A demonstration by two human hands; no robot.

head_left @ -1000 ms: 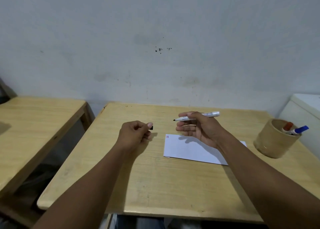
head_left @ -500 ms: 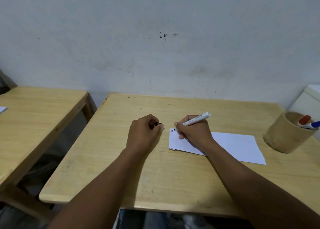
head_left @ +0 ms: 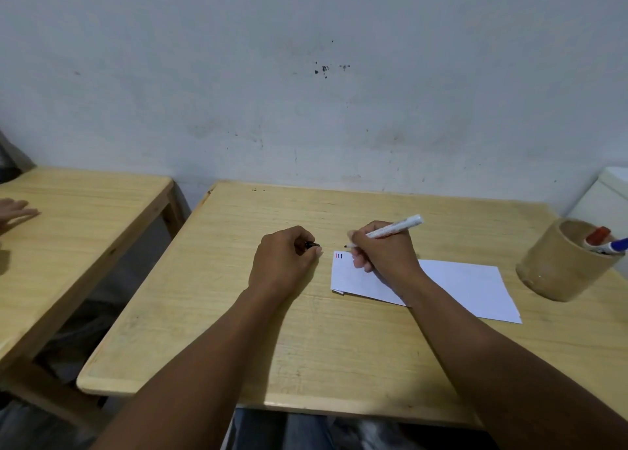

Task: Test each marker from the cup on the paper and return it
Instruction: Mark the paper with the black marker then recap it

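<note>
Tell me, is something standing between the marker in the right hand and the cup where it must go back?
Nothing visible blocks it. Between the marker in the right hand and the cup lies only flat paper; the cup's mouth already holds two markers.

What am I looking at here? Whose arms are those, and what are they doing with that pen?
There is no machine: the camera sits on a person's head and looks down, so the arms are that person's own. The right hand holds a white marker with its dark tip just past the corner of the paper, where a few short test strokes show. The left hand pinches a small black thing, probably the marker's cap. Everything rests on a wooden table. On the right stands a cup with a red marker and a blue marker in it.
</note>
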